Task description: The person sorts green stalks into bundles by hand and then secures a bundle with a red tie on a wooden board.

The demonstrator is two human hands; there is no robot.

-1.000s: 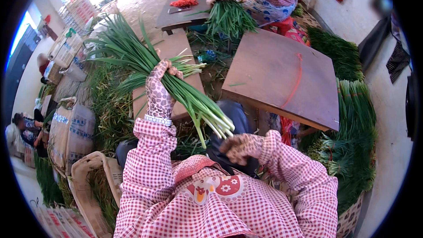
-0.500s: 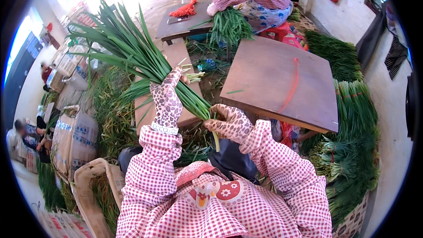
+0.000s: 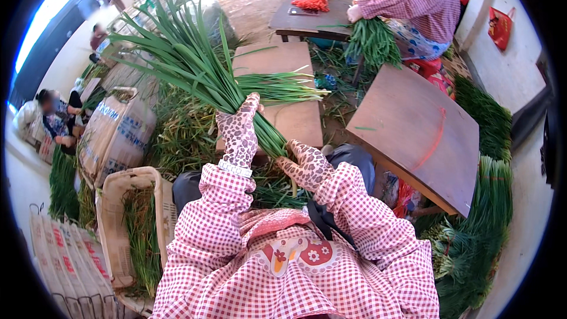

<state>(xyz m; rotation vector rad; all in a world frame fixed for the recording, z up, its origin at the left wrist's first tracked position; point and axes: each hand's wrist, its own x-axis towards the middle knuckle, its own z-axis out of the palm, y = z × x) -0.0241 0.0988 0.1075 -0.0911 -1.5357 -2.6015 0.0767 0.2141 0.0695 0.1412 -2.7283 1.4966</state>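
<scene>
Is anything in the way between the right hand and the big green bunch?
Nothing visible is: the right hand is touching the lower stalks of the green bunch, and the left hand grips it higher up.

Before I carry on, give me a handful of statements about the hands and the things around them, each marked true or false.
1. The left hand grips a bunch of greens. True.
2. The right hand is up among the leaf tips. False: it is at the stem end.
3. A second bunch lies on the low table ahead. True.
4. The higher table at the right holds a basket. False: a red string and a bit of leaf lie on it.
5. Both hands wear spotted gloves. True.
</scene>
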